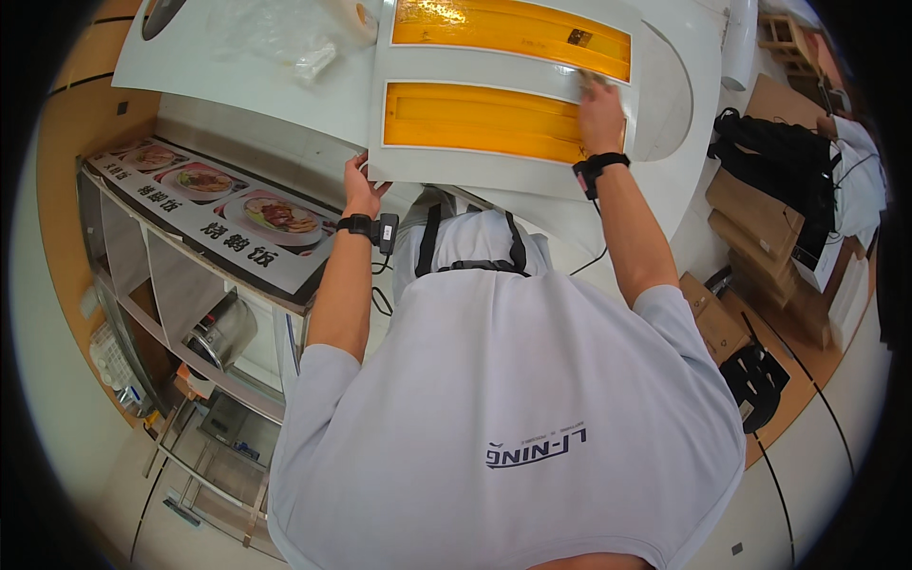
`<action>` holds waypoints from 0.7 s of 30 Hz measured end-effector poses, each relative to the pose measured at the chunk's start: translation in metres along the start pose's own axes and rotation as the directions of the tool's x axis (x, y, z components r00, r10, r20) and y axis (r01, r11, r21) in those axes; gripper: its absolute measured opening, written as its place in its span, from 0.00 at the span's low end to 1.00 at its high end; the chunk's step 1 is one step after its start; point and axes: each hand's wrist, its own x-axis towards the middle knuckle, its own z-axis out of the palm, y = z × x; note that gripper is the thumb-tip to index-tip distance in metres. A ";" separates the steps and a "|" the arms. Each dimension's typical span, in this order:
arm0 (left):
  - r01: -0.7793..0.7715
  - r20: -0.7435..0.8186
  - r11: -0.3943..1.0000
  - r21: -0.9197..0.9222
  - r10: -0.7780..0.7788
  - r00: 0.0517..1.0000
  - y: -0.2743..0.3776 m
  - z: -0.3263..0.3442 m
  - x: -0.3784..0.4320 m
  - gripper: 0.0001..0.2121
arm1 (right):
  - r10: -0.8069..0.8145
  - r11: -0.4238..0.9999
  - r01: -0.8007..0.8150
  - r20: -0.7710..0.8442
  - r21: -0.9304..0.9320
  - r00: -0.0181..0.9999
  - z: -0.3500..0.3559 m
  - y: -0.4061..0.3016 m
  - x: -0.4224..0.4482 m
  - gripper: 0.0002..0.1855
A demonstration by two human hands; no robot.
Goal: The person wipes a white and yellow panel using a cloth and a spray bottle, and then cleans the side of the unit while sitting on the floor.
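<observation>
A white panel with two long amber inset strips lies before me on a white table. The nearer amber strip has a white border; the farther amber strip carries a small dark patch. My left hand grips the panel's near left corner, its fingers partly hidden at the edge. Over the right end of the nearer strip, my right hand is shut on a small brownish thing, too blurred to name. It is near the white band between the strips.
Clear plastic wrapping and a roll lie at the table's far left. A food-picture sign board tops a shelf frame on the left. Cardboard boxes and a black garment sit on the right. A black cable hangs from my right wrist.
</observation>
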 end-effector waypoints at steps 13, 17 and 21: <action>-0.002 0.129 0.996 -0.094 0.014 0.992 0.024 -0.016 -0.018 0.27 | -0.002 0.995 0.004 -0.024 0.099 1.000 0.008 0.002 -0.008 0.12; -0.006 0.133 0.995 -0.096 0.019 0.991 0.027 -0.022 -0.021 0.28 | 0.074 0.995 -0.073 -0.010 0.071 0.997 -0.014 0.026 -0.006 0.12; -0.049 0.228 0.996 -0.076 0.065 0.971 0.025 -0.022 -0.021 0.28 | 0.350 0.937 -0.348 -0.165 0.038 0.922 -0.021 0.055 0.010 0.12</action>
